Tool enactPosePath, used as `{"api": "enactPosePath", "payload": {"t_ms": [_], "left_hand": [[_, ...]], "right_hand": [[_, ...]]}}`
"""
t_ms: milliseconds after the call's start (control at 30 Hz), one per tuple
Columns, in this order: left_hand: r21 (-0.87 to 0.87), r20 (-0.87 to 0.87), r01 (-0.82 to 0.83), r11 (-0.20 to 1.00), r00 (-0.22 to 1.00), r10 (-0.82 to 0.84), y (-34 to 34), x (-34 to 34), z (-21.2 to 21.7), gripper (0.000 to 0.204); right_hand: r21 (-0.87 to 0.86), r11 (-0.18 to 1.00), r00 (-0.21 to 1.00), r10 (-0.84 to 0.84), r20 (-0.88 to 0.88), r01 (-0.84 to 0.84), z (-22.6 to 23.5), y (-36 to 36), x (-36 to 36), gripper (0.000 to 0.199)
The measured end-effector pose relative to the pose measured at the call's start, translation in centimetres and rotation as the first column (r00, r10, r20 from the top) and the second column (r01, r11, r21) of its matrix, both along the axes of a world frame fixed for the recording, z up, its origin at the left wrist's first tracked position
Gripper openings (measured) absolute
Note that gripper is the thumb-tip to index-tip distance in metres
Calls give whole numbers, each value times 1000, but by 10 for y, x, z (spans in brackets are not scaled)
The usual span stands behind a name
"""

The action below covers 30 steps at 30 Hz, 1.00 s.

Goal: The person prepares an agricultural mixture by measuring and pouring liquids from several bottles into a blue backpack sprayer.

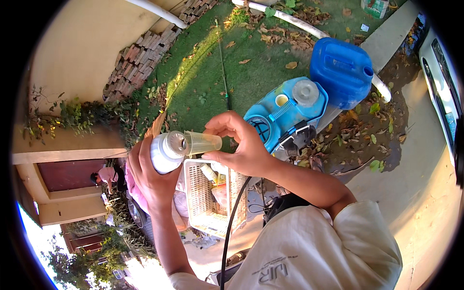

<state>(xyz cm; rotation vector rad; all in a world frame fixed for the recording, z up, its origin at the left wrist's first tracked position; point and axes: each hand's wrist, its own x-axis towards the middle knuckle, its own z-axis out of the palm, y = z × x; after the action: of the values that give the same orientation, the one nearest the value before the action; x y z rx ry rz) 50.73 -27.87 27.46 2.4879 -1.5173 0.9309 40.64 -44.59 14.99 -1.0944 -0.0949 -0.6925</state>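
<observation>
My left hand [153, 178] is wrapped round a white plastic bottle [163, 155], which is tilted to the right with its cap off. A small translucent yellowish measuring cup [202, 143] lies on its side against the bottle's mouth. My right hand [240, 145] grips that cup by its base end, between thumb and fingers. Whether any liquid is in the cup, I cannot tell. Just beyond my right hand stands a light-blue sprayer tank [285, 104] with a translucent round cap [305, 92] on top. Below both hands is a white plastic basket [193, 212] with bottles and packets inside.
A dark-blue jerry can [338, 67] stands beside the tank. A thin spray lance [222, 65] lies on the green ground. White pipe [299, 24], stacked bricks [137, 60] and fallen leaves lie farther off. A white car [442, 87] is at right; another person [108, 175] crouches at left.
</observation>
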Motion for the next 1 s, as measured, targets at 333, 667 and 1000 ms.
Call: {"api": "enactPosePath", "payload": {"t_ms": [333,667,1000], "left_hand": [[17,50,6,1000,999,-7,-4,-6,4,82],[3,64,-2,1000,998,2,-3,-9,5,79],[13,88,-12,1000,996,11,-1,-8,5,80]], "right_hand": [[-7,999,998,-52,48,52,1,3,-1,57],[-8,1000,998,-21,66,22,-1,3,-1,53],[17,1000,995,-23,96,21,-3,6,3,53]]}}
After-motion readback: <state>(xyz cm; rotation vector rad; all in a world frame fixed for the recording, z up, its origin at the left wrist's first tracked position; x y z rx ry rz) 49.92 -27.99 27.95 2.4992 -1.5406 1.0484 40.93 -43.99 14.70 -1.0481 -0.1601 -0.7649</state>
